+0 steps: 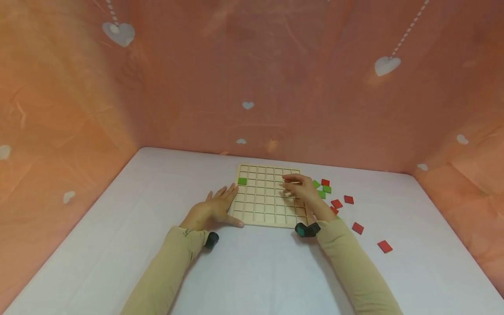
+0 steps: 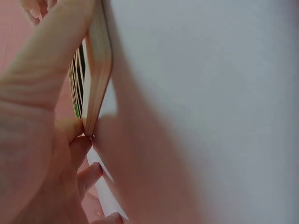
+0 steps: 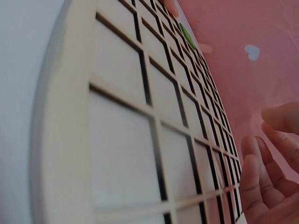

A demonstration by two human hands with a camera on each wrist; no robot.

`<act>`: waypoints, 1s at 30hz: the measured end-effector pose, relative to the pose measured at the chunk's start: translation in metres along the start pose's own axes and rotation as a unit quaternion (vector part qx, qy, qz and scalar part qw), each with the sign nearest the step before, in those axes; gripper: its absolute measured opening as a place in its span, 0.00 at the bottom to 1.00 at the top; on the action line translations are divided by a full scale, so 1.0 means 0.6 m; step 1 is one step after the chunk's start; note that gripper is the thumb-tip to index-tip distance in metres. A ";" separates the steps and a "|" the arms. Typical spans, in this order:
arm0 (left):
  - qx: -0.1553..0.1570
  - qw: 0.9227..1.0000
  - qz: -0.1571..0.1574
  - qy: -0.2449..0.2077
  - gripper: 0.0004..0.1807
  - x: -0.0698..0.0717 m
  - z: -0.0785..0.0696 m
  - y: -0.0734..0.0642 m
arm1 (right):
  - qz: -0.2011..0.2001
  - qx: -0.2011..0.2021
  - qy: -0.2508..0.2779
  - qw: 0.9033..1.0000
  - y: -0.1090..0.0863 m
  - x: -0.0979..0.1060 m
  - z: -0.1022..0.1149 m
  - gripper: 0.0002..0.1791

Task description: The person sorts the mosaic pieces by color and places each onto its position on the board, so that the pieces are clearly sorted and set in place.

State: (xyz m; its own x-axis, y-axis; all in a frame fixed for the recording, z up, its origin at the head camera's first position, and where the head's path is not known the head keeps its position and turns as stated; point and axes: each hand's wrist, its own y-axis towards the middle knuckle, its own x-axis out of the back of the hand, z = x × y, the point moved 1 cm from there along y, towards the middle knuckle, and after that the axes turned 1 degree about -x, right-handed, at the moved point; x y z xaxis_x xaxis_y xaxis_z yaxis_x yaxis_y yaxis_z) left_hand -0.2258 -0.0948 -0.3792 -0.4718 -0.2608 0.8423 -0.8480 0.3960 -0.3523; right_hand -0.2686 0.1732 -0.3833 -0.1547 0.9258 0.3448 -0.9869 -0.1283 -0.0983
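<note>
A pale wooden grid board [image 1: 260, 199] lies on the white table, its cells mostly bare. One green square tile [image 1: 242, 181] sits in a cell of its left column, near the far end. Along the left edge my left hand [image 1: 214, 208] rests with spread fingers, its thumb reaching to the near left corner. The left wrist view shows the thumb [image 2: 51, 51] against the board's side [image 2: 99, 70]. Over the right part of the board is my right hand [image 1: 305, 189], fingers loosely bent. In the right wrist view its fingers [image 3: 254, 186] stand apart with nothing between them.
Right of the board lie several loose tiles, among them a green tile [image 1: 327, 189] and a red tile [image 1: 348, 199]. Another red tile [image 1: 385, 246] lies nearer the front right. Pinkish-orange cloth [image 1: 275, 87] with white hearts walls the back and sides.
</note>
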 end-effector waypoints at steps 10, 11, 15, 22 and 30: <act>0.004 1.000 0.006 -0.004 0.63 0.001 -0.003 -0.002 | -0.010 -0.004 0.003 1.000 -0.002 0.024 -0.007 0.23; 0.005 1.000 0.006 -0.005 0.63 0.001 -0.003 -0.002 | -0.009 -0.004 -0.001 1.000 -0.001 0.027 -0.007 0.23; 0.006 1.000 0.004 -0.008 0.64 0.000 -0.003 0.000 | -0.003 -0.016 0.000 1.000 0.000 0.039 -0.011 0.23; 0.006 1.000 0.004 -0.010 0.64 0.002 -0.004 0.002 | -0.012 -0.029 -0.028 0.999 0.003 0.063 -0.021 0.23; 0.004 1.000 0.003 -0.020 0.64 0.002 -0.005 0.001 | -0.030 -0.041 -0.044 0.998 0.000 0.085 -0.033 0.23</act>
State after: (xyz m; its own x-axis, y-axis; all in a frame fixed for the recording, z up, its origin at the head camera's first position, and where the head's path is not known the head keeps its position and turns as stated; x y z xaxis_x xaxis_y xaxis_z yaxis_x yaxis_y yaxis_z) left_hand -0.2258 -0.0920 -0.3772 -0.4861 -0.2935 0.8232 -0.8467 0.3913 -0.3605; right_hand -0.2756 0.2274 -0.3839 -0.1033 0.8960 0.4318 -0.9878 -0.0416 -0.1500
